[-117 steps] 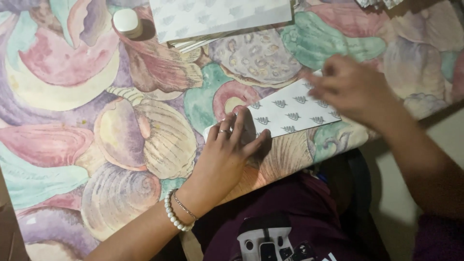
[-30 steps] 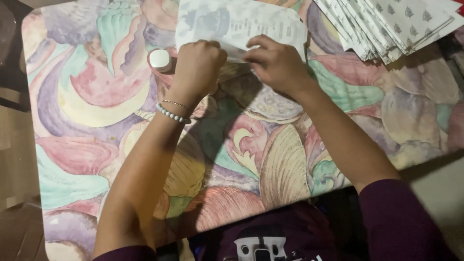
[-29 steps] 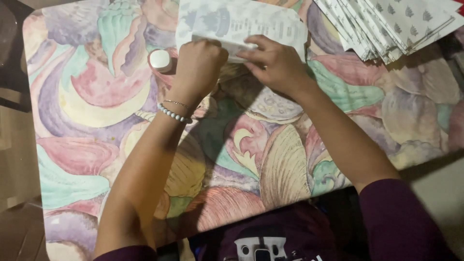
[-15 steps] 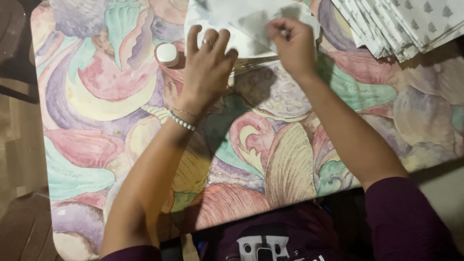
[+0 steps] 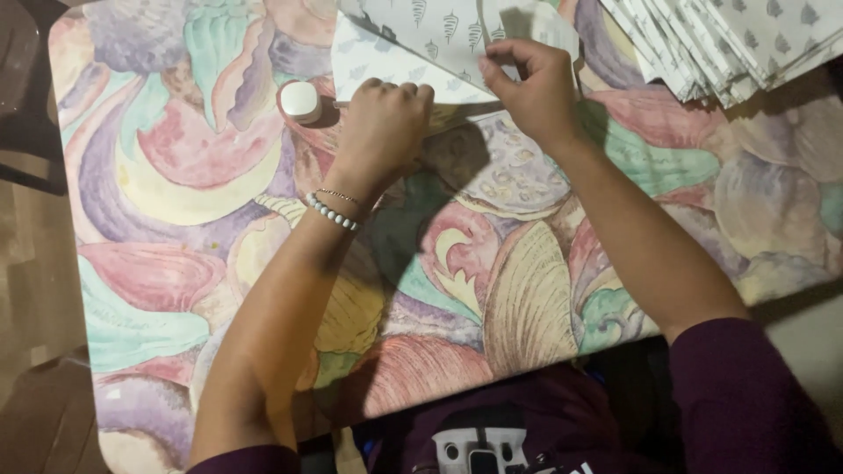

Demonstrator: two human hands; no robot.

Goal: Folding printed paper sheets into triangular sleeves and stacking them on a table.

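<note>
Head cam, looking straight down. I've got both hands at the far edge of the table, which is covered in a pastel swirl-and-shell pattern.

Left hand: curled into a loose fist, knuckles up, pressing down on the lower edge of the patterned paper sheet. Fingertips are tucked under, so I can't tell if they pinch the paper or just pin it. Bead bracelet and a thin chain on that wrist.

Right hand: thumb and fingers pinched on a fold of the same sheet, lifting its right part off the table. Grip point itself is partly hidden behind the fingers.

Paper sheet: white with small dark leaf-like marks, lying at the top centre of the table, between and under both hands. Its top is cut off by the frame, so I can't read the full shape. One flap looks folded diagonally; layers are hard to separate.

Small white rounded object sits just left of the left hand, near but not touching. Can't identify what it is.

Stack of similar patterned sheets is at top right, fanned, cut off by the top and right edges, well apart from the hands.

Dark maroon sleeve at bottom right; lower frame is dim, with detail lost there.
</note>
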